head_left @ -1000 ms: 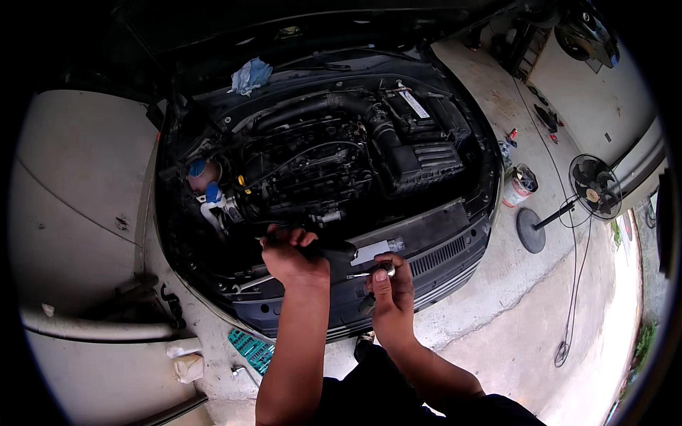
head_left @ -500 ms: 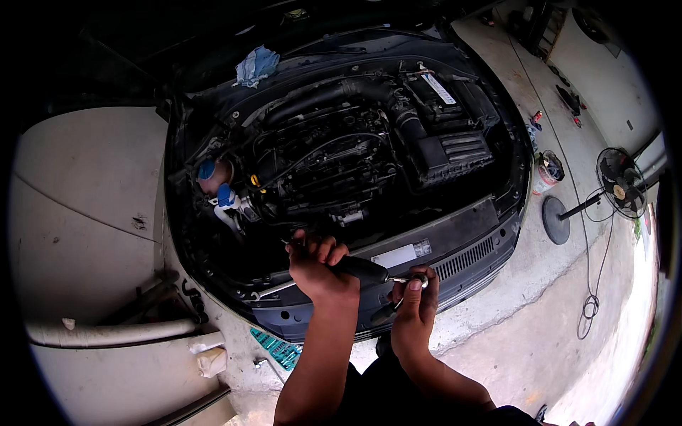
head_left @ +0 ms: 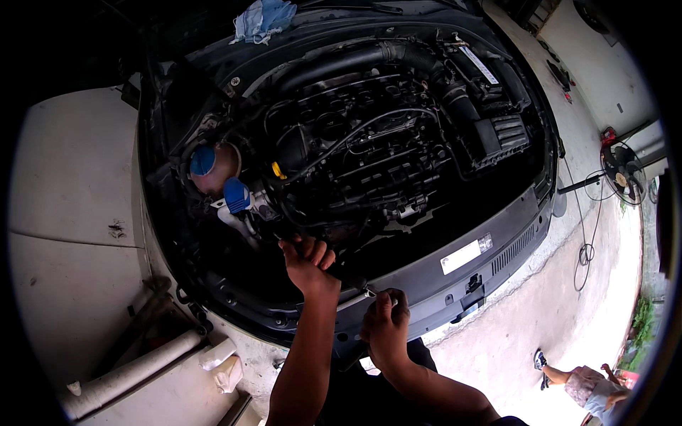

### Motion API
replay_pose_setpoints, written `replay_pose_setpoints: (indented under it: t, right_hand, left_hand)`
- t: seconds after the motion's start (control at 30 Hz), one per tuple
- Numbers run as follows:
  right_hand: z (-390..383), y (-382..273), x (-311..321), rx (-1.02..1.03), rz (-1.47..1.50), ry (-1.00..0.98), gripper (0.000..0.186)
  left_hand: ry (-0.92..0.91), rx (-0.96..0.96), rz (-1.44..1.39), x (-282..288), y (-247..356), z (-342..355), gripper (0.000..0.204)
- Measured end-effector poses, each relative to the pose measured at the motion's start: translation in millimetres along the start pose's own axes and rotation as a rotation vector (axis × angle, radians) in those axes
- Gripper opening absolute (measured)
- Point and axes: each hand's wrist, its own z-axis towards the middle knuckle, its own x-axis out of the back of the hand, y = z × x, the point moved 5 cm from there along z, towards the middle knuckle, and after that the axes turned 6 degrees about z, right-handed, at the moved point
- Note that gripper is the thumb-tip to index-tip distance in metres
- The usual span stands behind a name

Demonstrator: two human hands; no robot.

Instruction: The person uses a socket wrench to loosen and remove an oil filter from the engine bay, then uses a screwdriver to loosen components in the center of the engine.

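At the front of the open engine bay (head_left: 369,142), my left hand (head_left: 307,264) is curled closed below the blue-capped reservoir (head_left: 237,195); what it grips is hidden. Just right of it, my right hand (head_left: 387,326) is closed on a tool with a metal part (head_left: 369,292), over the front panel (head_left: 501,241). A dark piece lies between the hands, mostly in shadow. A yellow dipstick loop (head_left: 278,170) and a second reservoir (head_left: 219,177) sit farther back on the left.
A crumpled blue cloth (head_left: 263,20) rests at the bay's rear. A standing fan (head_left: 624,172) with looped cable is at right; a person (head_left: 597,390) is at lower right. Pipes (head_left: 135,376) lie along the left wall.
The view has shifted, enlarging the engine bay. My right hand has moved lower relative to the left, both still closed. A person has appeared at the lower right.
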Motion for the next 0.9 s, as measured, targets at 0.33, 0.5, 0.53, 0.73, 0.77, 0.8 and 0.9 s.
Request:
replay_pose_setpoints:
  t: [0.33,0.5,0.53,0.73,0.77,0.8,0.9]
  right_hand:
    - [93,35,-85,0.249,0.062,-0.075,0.017]
    - [151,63,-94,0.06,0.43,0.09,0.016]
    - [154,68,-97,0.053,0.431,0.099,0.016]
    - [162,77,-104,0.15,0.317,0.079,0.025]
    - [165,74,-101,0.154,0.315,0.09,0.025]
    - [166,72,-102,0.163,0.286,0.114,0.027]
    - [167,57,-107,0.175,0.226,0.157,0.026]
  left_hand:
    - [0.229,0.504,0.375,29,-49,155,0.03]
    - [0.082,0.354,1.197,29,-58,214,0.036]
    - [0.044,0.248,1.294,27,-56,223,0.04]
    - [-0.172,-0.126,1.66,37,-57,243,0.048]
    - [-0.166,-0.095,1.628,35,-62,241,0.048]
    - [-0.151,-0.075,1.601,36,-61,242,0.047]
    - [-0.021,0.108,1.564,49,-63,250,0.047]
